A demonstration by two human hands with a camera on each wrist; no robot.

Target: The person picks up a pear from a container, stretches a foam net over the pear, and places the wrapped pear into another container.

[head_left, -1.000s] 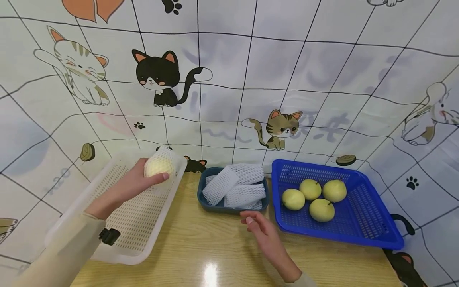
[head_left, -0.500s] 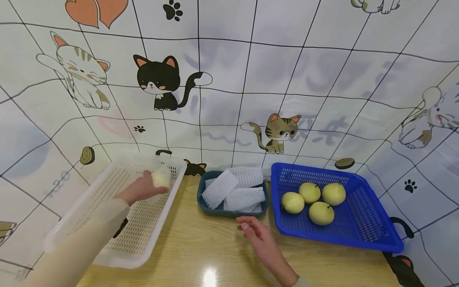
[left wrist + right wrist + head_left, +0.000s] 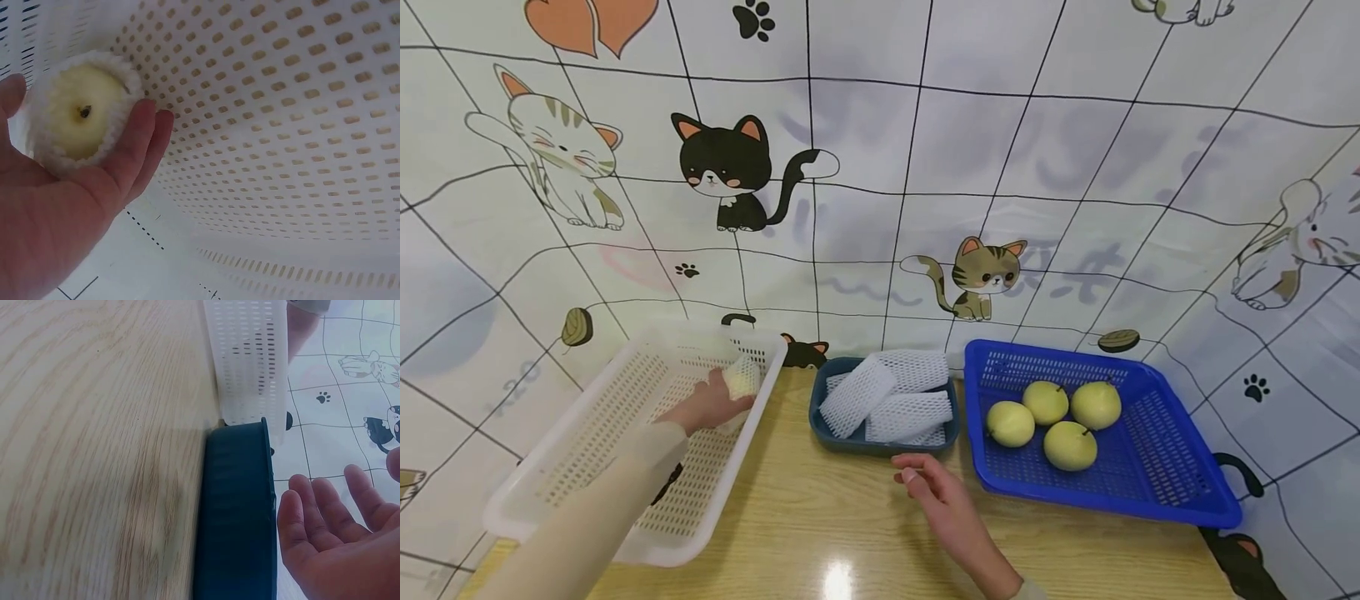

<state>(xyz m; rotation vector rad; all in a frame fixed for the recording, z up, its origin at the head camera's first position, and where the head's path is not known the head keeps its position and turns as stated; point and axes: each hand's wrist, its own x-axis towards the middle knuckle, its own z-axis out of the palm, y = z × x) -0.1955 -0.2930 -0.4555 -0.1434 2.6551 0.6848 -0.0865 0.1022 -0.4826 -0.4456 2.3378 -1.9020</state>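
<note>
A pear in a white foam net (image 3: pixel 742 379) sits low inside the white perforated basket (image 3: pixel 681 552), at its far right corner. My left hand (image 3: pixel 707 407) holds it; in the left wrist view, thumb and fingers lie on either side of the netted pear (image 3: pixel 84 112), its bare end facing the camera. My right hand (image 3: pixel 949 512) hovers over the table just in front of the teal tray (image 3: pixel 880 448), fingers loosely bent and holding nothing. Several white foam nets (image 3: pixel 910 415) lie piled in that tray.
A blue perforated basket (image 3: pixel 1157 467) stands to the right with several bare pears (image 3: pixel 1070 446) in it. The wooden table (image 3: pixel 820 525) runs along the front. Behind everything hangs a cat-patterned sheet (image 3: pixel 865 150).
My left hand has lowered the netted pear from above the white basket down into its far right part. The right hand has barely moved.
</note>
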